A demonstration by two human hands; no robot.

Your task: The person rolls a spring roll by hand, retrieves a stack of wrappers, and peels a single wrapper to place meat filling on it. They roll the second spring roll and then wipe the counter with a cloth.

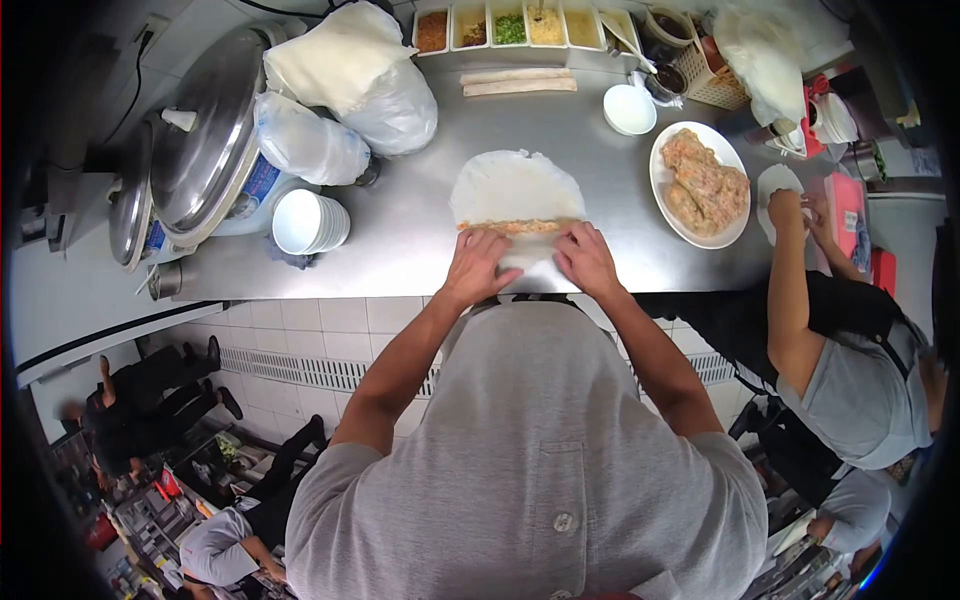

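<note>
While both hands press on the near edge of a thin, round, white wrapper sheet [515, 190], the left hand [480, 265] and right hand [587, 260] lie side by side, fingers flat and curled over the folded edge, closing on the sheet rather than spread wide. Just beyond the fingertips runs a narrow strip of orange-flecked filling [515, 227], its long axis crosswise, spanning from one hand to the other; neither hand is nearer. Farther out, the unrolled half of the sheet lies flat on the stainless steel counter [410, 220], with bare metal beyond it. Right of the grip sits an oval white plate of minced filling [703, 185]; left, a stack of white bowls [310, 222]. Farthest, two finished pale rolls [518, 82] lie before a row of condiment trays [510, 27].
</note>
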